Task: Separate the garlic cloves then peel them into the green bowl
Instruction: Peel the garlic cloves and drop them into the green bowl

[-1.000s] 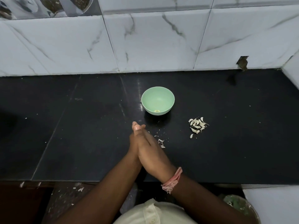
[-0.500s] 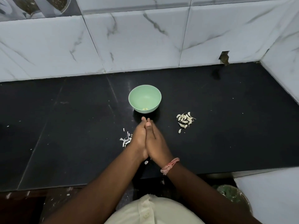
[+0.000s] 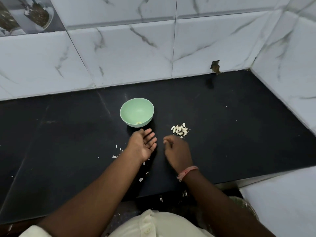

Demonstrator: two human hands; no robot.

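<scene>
1. So, left hand (image 3: 142, 144) is spread flat, palm up, holding nothing, just near of the green bowl (image 3: 136, 112).
2. Right hand (image 3: 177, 151) has curled fingers; can't tell if it's holding anything.
3. Garlic cloves (image 3: 180, 130) are piled right of the bowl, and a pale bit lies inside it.
4. No readable writing anywhere.

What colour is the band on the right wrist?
Pinkish-orange wrist band, best seen in the head view.

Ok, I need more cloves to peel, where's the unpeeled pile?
In the head view the garlic pile lies on the black counter, right of the green bowl and just beyond the right hand.
</scene>
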